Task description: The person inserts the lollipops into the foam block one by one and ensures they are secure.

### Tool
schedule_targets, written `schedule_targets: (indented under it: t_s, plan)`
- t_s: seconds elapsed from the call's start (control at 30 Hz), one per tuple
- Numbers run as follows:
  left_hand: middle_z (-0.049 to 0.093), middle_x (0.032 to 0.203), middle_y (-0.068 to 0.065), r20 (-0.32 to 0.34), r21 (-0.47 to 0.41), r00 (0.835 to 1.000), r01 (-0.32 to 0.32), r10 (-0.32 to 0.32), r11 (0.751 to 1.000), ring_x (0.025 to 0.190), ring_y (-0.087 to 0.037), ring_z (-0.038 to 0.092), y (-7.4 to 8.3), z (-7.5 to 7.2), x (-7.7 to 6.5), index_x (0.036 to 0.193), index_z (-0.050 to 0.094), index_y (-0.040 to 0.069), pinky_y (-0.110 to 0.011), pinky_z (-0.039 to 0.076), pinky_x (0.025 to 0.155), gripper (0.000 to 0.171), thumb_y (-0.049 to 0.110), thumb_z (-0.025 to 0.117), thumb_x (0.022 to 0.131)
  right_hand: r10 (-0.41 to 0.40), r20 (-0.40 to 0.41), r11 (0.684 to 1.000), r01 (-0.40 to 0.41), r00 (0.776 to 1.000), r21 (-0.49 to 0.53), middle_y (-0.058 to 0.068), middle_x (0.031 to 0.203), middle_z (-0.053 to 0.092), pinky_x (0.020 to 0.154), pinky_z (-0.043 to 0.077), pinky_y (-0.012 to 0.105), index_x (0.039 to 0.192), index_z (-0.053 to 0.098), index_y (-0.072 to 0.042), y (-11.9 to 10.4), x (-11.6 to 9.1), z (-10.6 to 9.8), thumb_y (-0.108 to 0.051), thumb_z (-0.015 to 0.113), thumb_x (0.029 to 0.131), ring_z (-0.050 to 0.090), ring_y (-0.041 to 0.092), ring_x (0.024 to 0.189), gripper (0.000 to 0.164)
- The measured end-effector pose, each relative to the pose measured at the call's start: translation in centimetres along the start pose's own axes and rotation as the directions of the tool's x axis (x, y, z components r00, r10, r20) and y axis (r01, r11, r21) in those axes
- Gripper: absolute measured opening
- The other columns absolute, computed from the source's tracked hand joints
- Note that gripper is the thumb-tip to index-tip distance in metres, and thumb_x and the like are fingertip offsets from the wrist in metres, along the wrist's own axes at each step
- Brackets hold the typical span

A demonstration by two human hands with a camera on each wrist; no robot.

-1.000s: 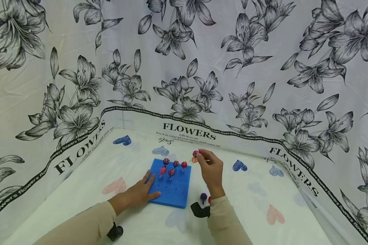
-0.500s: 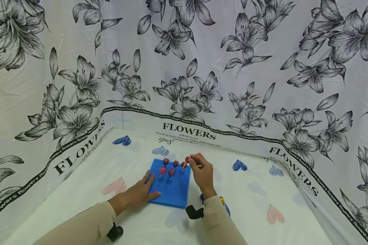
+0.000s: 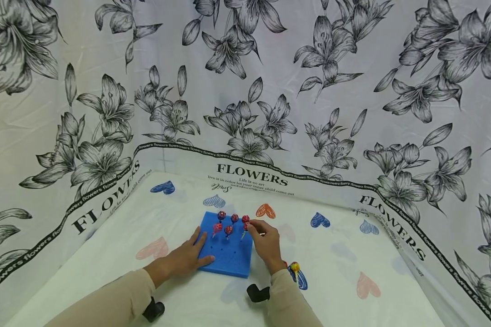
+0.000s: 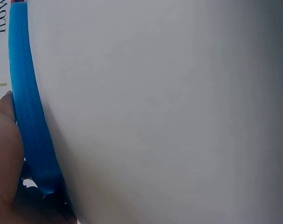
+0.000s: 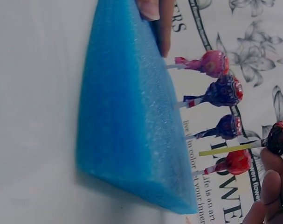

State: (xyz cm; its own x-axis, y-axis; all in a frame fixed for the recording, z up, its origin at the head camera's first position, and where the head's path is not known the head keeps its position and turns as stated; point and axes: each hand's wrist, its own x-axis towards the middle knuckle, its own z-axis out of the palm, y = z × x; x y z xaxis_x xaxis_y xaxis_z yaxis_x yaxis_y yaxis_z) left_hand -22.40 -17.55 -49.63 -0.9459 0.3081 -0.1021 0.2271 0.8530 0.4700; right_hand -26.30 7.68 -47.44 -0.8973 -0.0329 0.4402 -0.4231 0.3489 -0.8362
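Note:
A blue foam block [image 3: 225,263] with small holes lies on the white cloth, in the middle of the head view. My left hand [image 3: 182,259] rests on its left edge, fingers spread. Several wrapped lollipops [image 3: 228,230] stand upright in the block's far part. At the block's right side my right hand [image 3: 267,240] pinches another lollipop [image 5: 279,138] by its dark red wrapped head. The yellow-green stick [image 5: 225,150] points at the block's top face, its tip a little apart from it in the right wrist view. In the left wrist view the thumb [image 4: 6,144] lies along the block.
Beside my right sleeve, a yellow lollipop [image 3: 295,267] lies on the cloth [image 3: 331,281], and a bit of a red one [image 3: 285,263] shows from behind the wrist. Black wrist mounts [image 3: 258,293] sit at both cuffs. A flower-printed curtain [image 3: 270,59] closes off the back and sides.
My right hand has come left and toward me with its lollipop, from beyond the block's far right corner to over its right edge. My left hand has stayed on the block.

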Motion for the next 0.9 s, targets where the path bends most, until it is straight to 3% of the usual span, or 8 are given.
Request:
schedule_targets:
  t_s: [0.3,0.6,0.9]
  plan:
    - [0.004,0.159,-0.021,0.006,-0.002,1.000,0.003,-0.003,1.000,0.136,-0.048,0.026,0.1,-0.1,-0.1,0.154,0.020,0.004,-0.057,0.037,0.099,0.094,0.063,0.055,0.088,0.047,0.033,0.998,-0.045,0.998,-0.044,-0.008,0.089,0.070,0.069,0.047,0.031,0.108,0.073,-0.009,0.7,-0.2,0.5,-0.025,0.065,0.095,0.060,0.013,0.081,0.023]
    - [0.003,0.158,-0.022,0.004,-0.007,1.000,-0.007,0.007,1.000,0.136,-0.049,0.025,0.2,-0.4,-0.2,0.153,0.020,0.002,-0.057,0.035,0.101,0.093,0.060,0.054,0.090,0.029,0.023,0.999,-0.028,0.999,-0.046,-0.010,0.085,0.068,0.069,0.048,0.033,0.106,0.074,-0.011,1.2,0.1,0.3,-0.022,0.065,0.094,0.060,0.013,0.080,0.019]
    - [0.005,0.158,-0.023,-0.001,-0.013,1.000,-0.019,0.019,1.000,0.135,-0.049,0.026,0.4,-0.5,-0.5,0.153,0.021,0.001,-0.057,0.035,0.100,0.092,0.059,0.056,0.090,0.084,0.093,0.990,-0.073,0.992,-0.118,-0.008,0.094,0.067,0.075,0.050,0.033,0.111,0.071,-0.009,1.7,-0.4,1.1,-0.027,0.063,0.096,0.060,0.014,0.085,0.025]
